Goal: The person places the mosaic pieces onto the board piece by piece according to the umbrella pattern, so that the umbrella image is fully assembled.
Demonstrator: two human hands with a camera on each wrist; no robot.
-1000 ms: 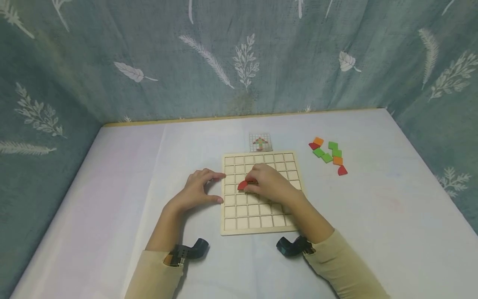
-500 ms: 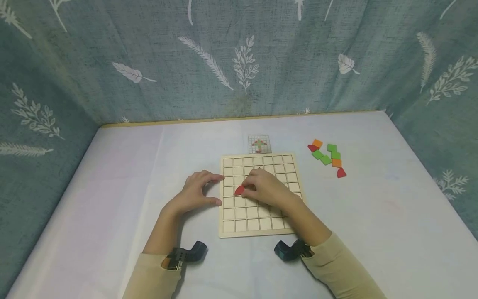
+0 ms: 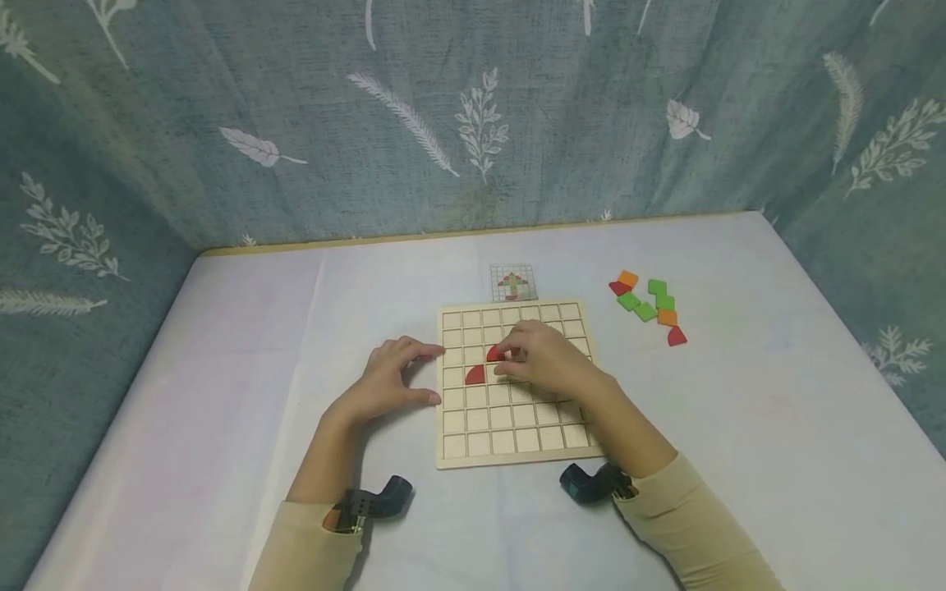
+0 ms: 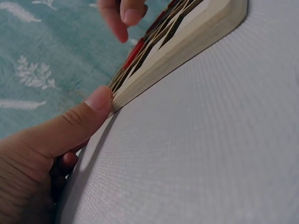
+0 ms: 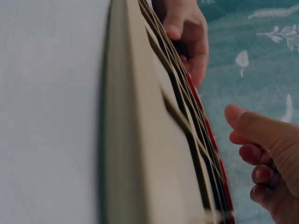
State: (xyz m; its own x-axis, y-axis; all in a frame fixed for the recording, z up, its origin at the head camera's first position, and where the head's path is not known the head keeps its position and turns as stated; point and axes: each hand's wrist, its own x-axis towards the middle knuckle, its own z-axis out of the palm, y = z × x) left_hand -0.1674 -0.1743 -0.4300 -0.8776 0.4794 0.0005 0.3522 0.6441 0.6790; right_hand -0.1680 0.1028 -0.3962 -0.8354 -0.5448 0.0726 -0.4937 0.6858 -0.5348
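My left hand (image 3: 384, 379) rests beside the wooden grid board (image 3: 454, 461), index finger and thumb spread apart against its left edge. In the left wrist view the thumb of the left hand (image 4: 63, 128) touches the board's side (image 4: 177, 58). One red quarter-round piece (image 3: 475, 375) lies uncovered in a left-hand cell. Another red piece (image 3: 494, 353) lies up and to the right of it, at the index fingertip of my right hand (image 3: 545, 357). The thumb of that hand is apart from the index finger. In the right wrist view the right hand (image 5: 275, 154) shows no piece held.
A small card (image 3: 513, 283) with a coloured pattern on a grid lies behind the board. Loose green (image 3: 645, 311), orange (image 3: 667, 318) and red (image 3: 676, 336) pieces lie at the right. A patterned curtain (image 3: 473, 189) stands along the back.
My right hand has drawn back to the right from the lower red piece, letting it go on the board. The red piece above it has come into view. My left hand stays at the edge.
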